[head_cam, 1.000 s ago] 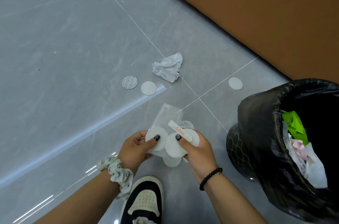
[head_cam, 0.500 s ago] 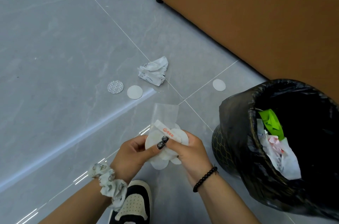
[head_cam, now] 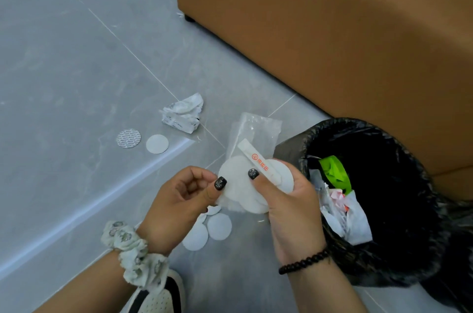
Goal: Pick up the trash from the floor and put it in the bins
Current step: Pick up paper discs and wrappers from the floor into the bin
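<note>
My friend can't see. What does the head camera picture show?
Two hands, left and right, hold a bunch of white round pads and a clear bag beside a black bin. More pads and a crumpled wrapper lie on the grey floor.

The right hand [head_cam: 286,200] grips a bunch of white discs [head_cam: 240,184], a clear bag [head_cam: 253,131] and a white packet [head_cam: 252,155] with red print, just left of the black-lined bin [head_cam: 399,159]. The left hand [head_cam: 184,197] pinches the bunch's left edge. On the floor [head_cam: 64,82] lie a crumpled wrapper [head_cam: 183,114], a foil disc [head_cam: 128,138], a white disc [head_cam: 157,144], and more discs [head_cam: 204,230] beneath the hands.
</note>
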A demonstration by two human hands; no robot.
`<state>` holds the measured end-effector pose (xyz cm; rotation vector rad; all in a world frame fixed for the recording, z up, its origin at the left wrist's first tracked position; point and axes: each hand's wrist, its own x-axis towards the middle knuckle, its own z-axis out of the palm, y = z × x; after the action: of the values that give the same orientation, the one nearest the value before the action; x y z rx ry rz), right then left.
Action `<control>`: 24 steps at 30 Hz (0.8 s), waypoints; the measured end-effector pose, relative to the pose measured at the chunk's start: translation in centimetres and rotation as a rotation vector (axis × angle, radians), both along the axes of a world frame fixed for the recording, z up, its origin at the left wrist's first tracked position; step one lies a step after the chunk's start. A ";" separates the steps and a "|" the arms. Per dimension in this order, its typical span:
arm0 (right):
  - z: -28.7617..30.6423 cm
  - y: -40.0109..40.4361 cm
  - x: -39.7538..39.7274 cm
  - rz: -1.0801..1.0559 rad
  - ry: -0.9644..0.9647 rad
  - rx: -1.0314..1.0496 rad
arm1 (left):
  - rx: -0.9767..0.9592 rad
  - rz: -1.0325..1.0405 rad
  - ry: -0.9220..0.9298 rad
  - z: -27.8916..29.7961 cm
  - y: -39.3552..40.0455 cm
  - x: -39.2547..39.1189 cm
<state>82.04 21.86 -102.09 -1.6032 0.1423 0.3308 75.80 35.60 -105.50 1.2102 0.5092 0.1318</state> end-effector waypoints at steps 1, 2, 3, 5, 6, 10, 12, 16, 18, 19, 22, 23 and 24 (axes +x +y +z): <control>0.5 -0.5 0.0 -0.024 -0.025 -0.020 | 0.009 -0.030 -0.005 0.4 -0.4 0.5; 1.3 -1.3 0.3 -0.056 -0.060 -0.045 | 0.014 -0.062 -0.016 0.9 -1.0 1.1; 2.0 -2.1 0.6 -0.093 -0.097 -0.070 | 0.018 -0.083 -0.021 1.3 -1.4 1.6; 3.5 -4.3 1.7 -0.194 -0.166 -0.104 | 0.023 -0.112 -0.028 1.8 -2.1 2.3; 4.1 -5.4 2.3 -0.245 -0.186 -0.113 | 0.020 -0.119 -0.028 1.9 -2.3 2.5; 4.5 -10.3 4.7 -0.339 -0.198 -0.240 | 0.003 -0.147 0.015 1.4 -3.1 2.2; 3.8 -11.9 5.3 -0.325 -0.164 -0.355 | -0.026 -0.145 0.063 0.8 -3.3 1.8; 2.6 -12.3 5.5 -0.104 -0.095 -0.722 | -0.030 -0.149 0.143 0.0 -3.3 1.3; 2.0 -11.7 5.4 -0.020 -0.058 -0.817 | -0.039 -0.135 0.186 -0.5 -3.0 1.2; 1.6 -11.5 5.4 -0.001 -0.036 -0.825 | -0.046 -0.127 0.207 -0.7 -2.8 1.1; 1.1 -11.4 5.3 -0.003 -0.009 -0.776 | -0.080 -0.095 0.252 -1.7 -2.4 1.0; 1.1 -11.5 5.3 -0.031 -0.026 -0.775 | -0.084 -0.084 0.264 -2.0 -2.3 0.9; 1.1 -11.7 5.4 -0.073 -0.062 -0.796 | -0.084 -0.074 0.279 -2.3 -2.2 0.8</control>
<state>87.41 10.19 -100.97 -2.3845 0.3109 0.1689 76.62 33.42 -107.81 1.1695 0.7042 -0.1227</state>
